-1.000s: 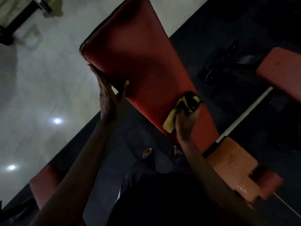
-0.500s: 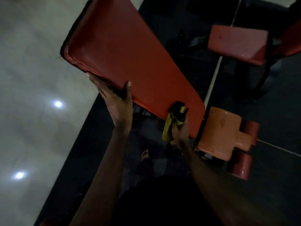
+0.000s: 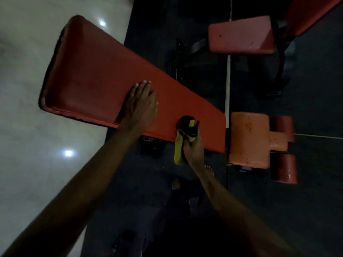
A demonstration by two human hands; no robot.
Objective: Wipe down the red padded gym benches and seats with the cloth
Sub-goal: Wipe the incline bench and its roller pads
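No brand, label or writing is showing clearly enough to read anywhere in the dim room.

The long red bench pad (image 3: 104, 78) is stretching from the upper left of the frame down toward the centre right, its vinyl smooth with a raised seam running round the edge and a black underside showing along its left rim. The left hand (image 3: 140, 106) is lying flat on the pad near its lower edge, palm down, fingers spread only slightly and gripping nothing. The right hand (image 3: 192, 147) is closing around a yellow cloth (image 3: 179, 153) at the lower edge of the pad, just right of centre; the cloth is hanging down below the pad's edge, and a dark object (image 3: 187, 127) is sitting in the same grip, too dim to identify.

Just right of the pad, a paler orange seat (image 3: 248, 138) is looking glossy, with two dark red roller pads (image 3: 284, 168) beside it at the right edge. Another red pad (image 3: 241, 35) is sitting in the upper right on a black frame. Pale tiled floor (image 3: 27, 127) is filling the left side, with dark matting (image 3: 315, 101) on the right.
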